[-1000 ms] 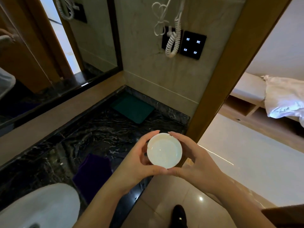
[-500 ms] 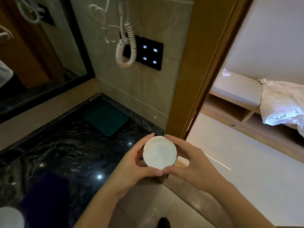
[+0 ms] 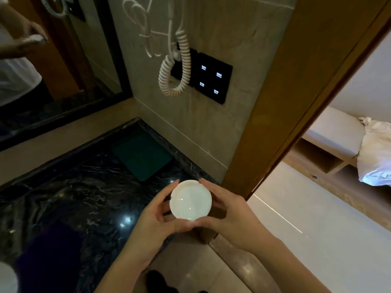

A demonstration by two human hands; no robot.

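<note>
A small round white dish (image 3: 190,200) with a notch in its rim is held up over the front edge of the black marble counter (image 3: 69,199). My left hand (image 3: 154,223) grips its left side, thumb under the lower rim and fingers curled over the top. My right hand (image 3: 228,214) grips its right side the same way. Both thumbs meet at the dish's lower edge.
A dark green mat (image 3: 143,155) lies at the counter's back corner. A purple cloth (image 3: 50,261) lies front left. A coiled cord (image 3: 177,66) hangs by a black switch panel (image 3: 211,79). A wooden door frame (image 3: 296,85) stands right, a mirror (image 3: 48,56) left.
The view has swung right and closer to the wall; the basin has slid almost out of sight at lower left. Both hands keep the same hold on the dish.
</note>
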